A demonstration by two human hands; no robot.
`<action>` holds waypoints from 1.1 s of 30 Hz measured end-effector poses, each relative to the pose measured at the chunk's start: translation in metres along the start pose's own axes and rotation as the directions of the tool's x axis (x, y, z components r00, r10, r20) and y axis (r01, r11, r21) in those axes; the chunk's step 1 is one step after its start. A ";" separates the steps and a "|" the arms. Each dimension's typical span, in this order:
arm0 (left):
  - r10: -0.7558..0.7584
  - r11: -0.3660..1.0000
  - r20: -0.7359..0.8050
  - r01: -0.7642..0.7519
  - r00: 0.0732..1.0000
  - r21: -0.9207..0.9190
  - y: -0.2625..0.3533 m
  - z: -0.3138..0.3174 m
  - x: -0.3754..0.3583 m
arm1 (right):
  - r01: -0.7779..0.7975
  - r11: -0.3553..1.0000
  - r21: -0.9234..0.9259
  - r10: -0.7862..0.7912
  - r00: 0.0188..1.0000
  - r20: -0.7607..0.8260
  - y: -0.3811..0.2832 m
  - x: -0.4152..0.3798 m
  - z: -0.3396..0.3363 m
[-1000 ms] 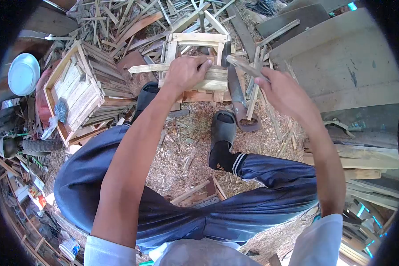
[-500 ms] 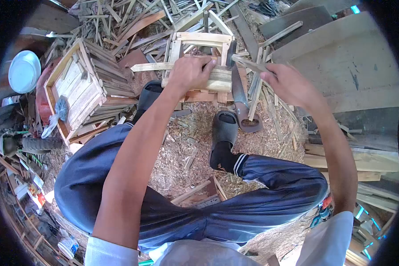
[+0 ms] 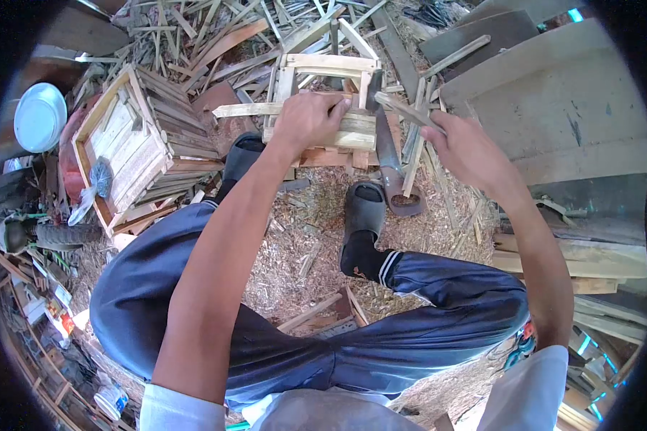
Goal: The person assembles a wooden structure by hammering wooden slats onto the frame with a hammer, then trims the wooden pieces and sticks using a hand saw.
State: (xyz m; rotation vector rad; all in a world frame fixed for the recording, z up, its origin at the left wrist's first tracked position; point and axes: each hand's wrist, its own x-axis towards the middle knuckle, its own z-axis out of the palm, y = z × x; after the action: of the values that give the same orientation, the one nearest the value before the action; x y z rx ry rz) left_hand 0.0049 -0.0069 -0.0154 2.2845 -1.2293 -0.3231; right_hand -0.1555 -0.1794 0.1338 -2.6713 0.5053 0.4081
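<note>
My left hand (image 3: 310,122) is closed over a thin wooden strip (image 3: 248,109), pressing it against a small wooden frame (image 3: 331,65) in front of me. The strip's pointed end sticks out to the left. In my right hand (image 3: 467,147) is a short wooden stick (image 3: 404,108), its far end pointing left toward the frame's right side. A handsaw (image 3: 389,154) leans by that side, blade up and handle near the ground. The strip's middle is hidden under my left fingers.
A slatted wooden crate (image 3: 126,154) lies tilted at the left, with a plastic bag (image 3: 99,179) on it. Scrap sticks (image 3: 187,36) heap at the back. Large boards (image 3: 553,100) stand at the right. Wood shavings (image 3: 287,244) cover the ground around my sandals (image 3: 364,215).
My right hand and the stick have shifted slightly down and to the right, the stick now slanting a bit more. My left hand stays put on the strip.
</note>
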 end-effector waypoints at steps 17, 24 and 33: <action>0.000 0.999 -0.033 -0.001 0.999 -0.035 0.003 -0.002 0.001 | -0.068 0.993 0.093 0.071 0.997 -0.033 0.001 0.009 -0.011; 0.022 0.999 -0.066 -0.024 0.998 -0.023 0.001 0.002 0.004 | -0.099 0.995 -0.016 0.100 0.993 0.065 0.002 0.009 -0.008; -0.006 1.000 -0.042 0.005 0.999 -0.024 0.000 0.002 0.000 | -0.097 0.993 0.067 0.093 0.994 0.052 0.006 0.004 -0.009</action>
State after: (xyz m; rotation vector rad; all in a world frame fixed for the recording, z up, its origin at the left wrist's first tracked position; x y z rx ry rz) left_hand 0.0040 -0.0073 -0.0170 2.2632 -1.1916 -0.2884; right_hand -0.1527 -0.1894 0.1384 -2.5716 0.6221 0.4729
